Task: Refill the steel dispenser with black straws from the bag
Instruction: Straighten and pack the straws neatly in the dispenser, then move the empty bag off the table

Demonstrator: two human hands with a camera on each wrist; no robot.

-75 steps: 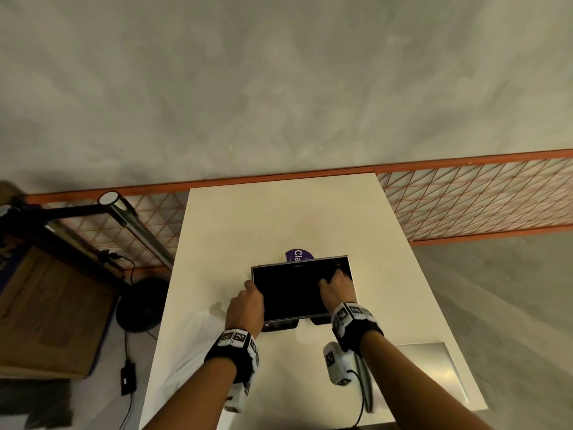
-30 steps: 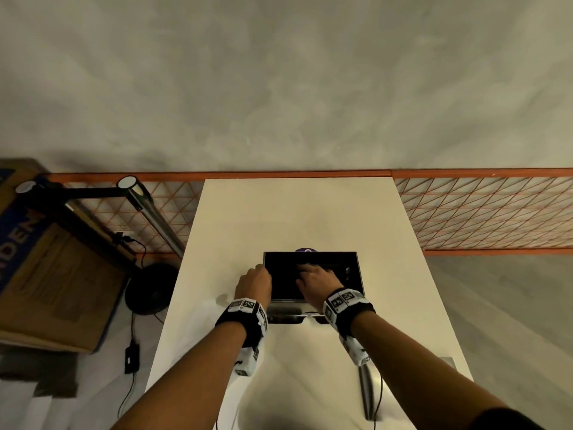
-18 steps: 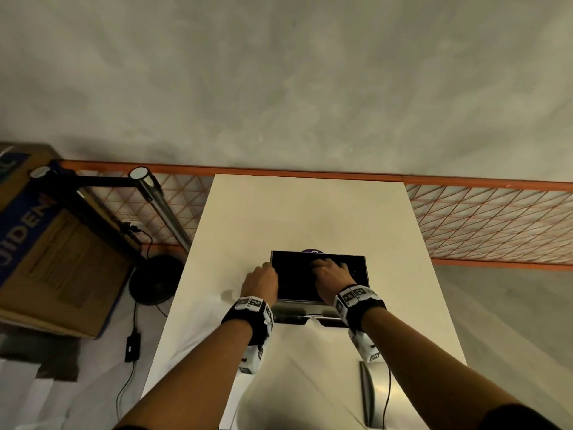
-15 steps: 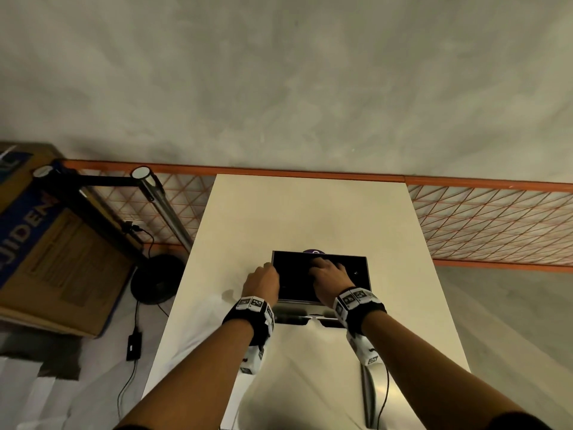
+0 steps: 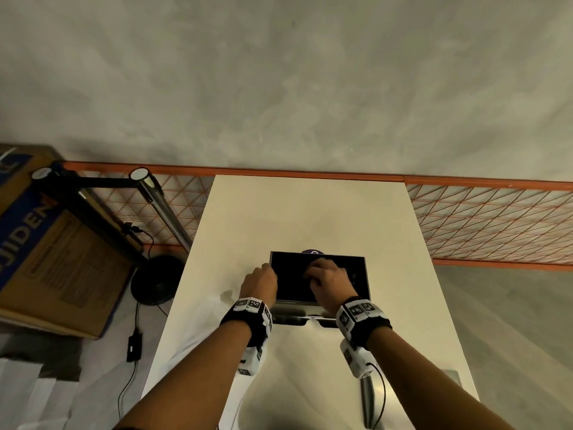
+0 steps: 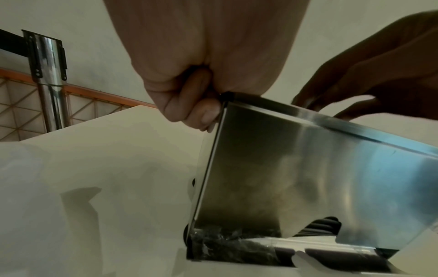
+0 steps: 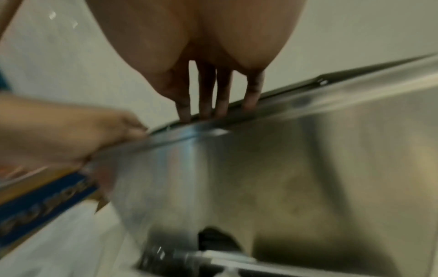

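dispenser (image 6: 308, 168): brushed steel, glossy | table (image 5: 310, 212): matt, smooth | box (image 5: 55, 259): cardboard | wall (image 5: 279, 72): rough plaster

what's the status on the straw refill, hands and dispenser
Left hand grips steel dispenser at its top left corner. Right hand reaches fingers-down into the open top. Black straws visible at bottom slot. Nothing blocking.

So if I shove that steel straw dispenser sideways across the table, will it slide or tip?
Probably slide. The steel dispenser is a wide, boxy shape on a smooth table, so tipping looks unlikely. Its polished walls may be slippery, so the left hand gripping the corner helps. The right hand pressing inside adds steadying weight.
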